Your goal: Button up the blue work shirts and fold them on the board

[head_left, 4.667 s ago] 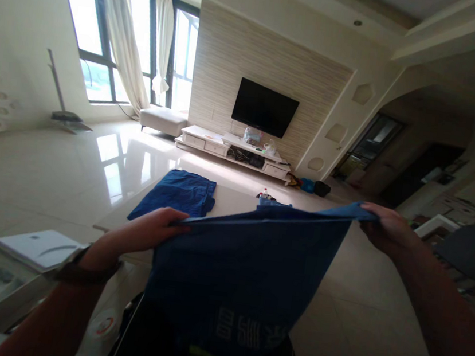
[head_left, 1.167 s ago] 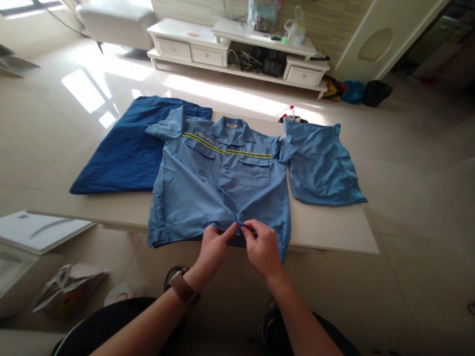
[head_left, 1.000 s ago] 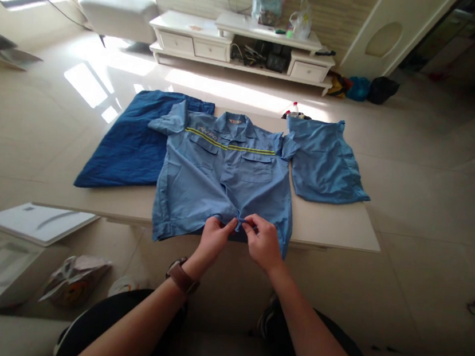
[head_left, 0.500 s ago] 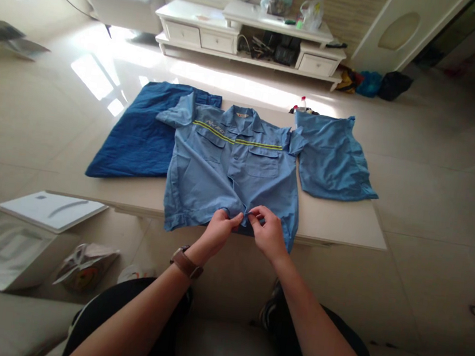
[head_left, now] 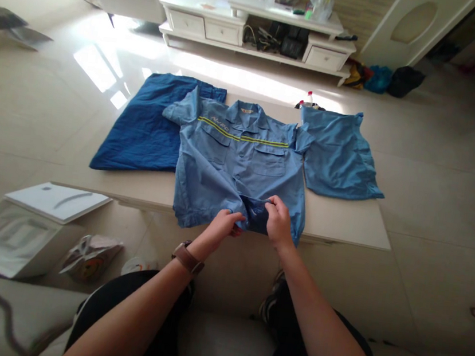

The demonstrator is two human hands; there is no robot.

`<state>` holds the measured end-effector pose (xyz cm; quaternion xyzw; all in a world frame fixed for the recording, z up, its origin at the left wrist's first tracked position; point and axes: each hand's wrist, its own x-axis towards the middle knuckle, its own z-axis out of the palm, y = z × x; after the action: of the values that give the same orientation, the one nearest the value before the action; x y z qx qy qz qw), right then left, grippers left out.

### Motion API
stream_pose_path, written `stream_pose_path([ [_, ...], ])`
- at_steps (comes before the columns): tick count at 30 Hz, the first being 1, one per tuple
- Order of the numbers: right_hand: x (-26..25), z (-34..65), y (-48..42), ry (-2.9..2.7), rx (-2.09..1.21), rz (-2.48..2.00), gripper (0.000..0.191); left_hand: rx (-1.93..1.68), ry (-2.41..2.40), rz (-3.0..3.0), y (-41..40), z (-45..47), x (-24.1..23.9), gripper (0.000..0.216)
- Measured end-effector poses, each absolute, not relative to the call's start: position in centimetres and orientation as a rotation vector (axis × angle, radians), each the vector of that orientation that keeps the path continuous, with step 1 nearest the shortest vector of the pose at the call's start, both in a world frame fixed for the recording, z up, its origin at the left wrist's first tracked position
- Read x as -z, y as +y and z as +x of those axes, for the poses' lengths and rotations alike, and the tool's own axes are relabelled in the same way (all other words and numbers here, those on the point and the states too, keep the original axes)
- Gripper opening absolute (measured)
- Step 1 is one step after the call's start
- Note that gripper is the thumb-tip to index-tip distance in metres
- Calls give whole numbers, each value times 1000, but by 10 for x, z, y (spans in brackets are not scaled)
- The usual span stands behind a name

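Note:
A light blue work shirt (head_left: 230, 165) with a yellow chest stripe lies face up on the beige table (head_left: 344, 226), its hem hanging over the near edge. My left hand (head_left: 222, 228) pinches the left front panel at the hem. My right hand (head_left: 277, 223) grips the right front panel beside it. Between the two hands the front is parted and the darker inside shows. A brown watch sits on my left wrist.
Dark blue trousers (head_left: 148, 126) lie on the table's left, another light blue garment (head_left: 339, 156) on its right. A bottle (head_left: 308, 99) stands at the far edge. A white box (head_left: 19, 226) and a crumpled bag (head_left: 90, 249) sit on the floor at left. A TV cabinet (head_left: 256, 24) stands beyond.
The shirt went from held up in the air to spread flat on the table. In the last second my hands moved apart at the hem, parting the front panels.

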<state>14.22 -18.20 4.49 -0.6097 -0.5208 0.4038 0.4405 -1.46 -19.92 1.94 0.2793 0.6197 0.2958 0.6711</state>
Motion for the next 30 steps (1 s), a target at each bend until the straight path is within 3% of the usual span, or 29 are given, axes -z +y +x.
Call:
stream_pose_path([
  [6,-42,147,-183,-1401,-1024,-1532,17,-8,1178,1468,-198,-39,-38,37],
  [12,-42,145,-185,-1492,-996,-1523,19,77,1631,2050,-202,-43,-35,13],
  [19,-49,150,-184,-1343,-988,-1481,20,-101,1893,2147,-201,-23,-25,26],
  [23,-49,153,-184,-1301,-962,-1487,19,-228,1735,2250,-193,-24,-33,30],
  [30,-51,153,-185,-1328,-1061,-1484,21,271,1582,1944,-192,-60,-17,9],
])
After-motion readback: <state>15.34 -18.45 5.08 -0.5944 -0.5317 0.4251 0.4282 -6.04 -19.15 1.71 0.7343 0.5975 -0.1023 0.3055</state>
